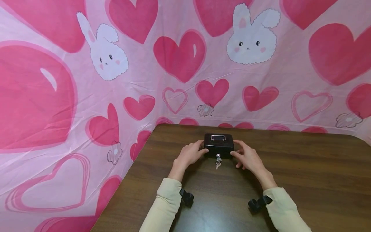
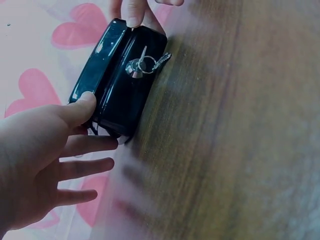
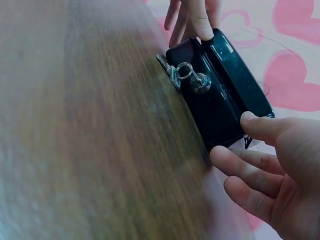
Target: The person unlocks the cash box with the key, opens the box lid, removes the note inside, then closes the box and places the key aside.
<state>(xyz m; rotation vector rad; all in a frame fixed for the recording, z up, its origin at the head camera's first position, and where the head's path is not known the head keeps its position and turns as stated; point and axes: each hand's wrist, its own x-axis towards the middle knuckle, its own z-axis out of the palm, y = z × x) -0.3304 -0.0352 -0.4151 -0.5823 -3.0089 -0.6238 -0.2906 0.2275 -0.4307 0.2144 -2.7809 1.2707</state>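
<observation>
A small black cash box [image 1: 218,150] stands near the far side of the table, its front toward me and a metal handle [image 1: 218,138] on its lid. My left hand [image 1: 189,154] grips the left end, with its thumb [image 2: 86,102] at the lid's front corner and the lower fingers spread. At the opposite end, my right hand [image 1: 249,158] holds the lid's corner between thumb [image 3: 252,124] and fingers. In both wrist views a narrow gap shows between lid and body at the ends. One key sits in the front lock [image 2: 134,69]; another key [image 3: 172,75] hangs from its ring.
The brown wood-grain table [image 1: 313,167] stretches toward me and to the right. Behind and to the left hangs a pink cloth [image 1: 179,19] printed with hearts and rabbits, close to the table's edges. Black wrist cameras [image 1: 186,197] are strapped over both pale sleeves.
</observation>
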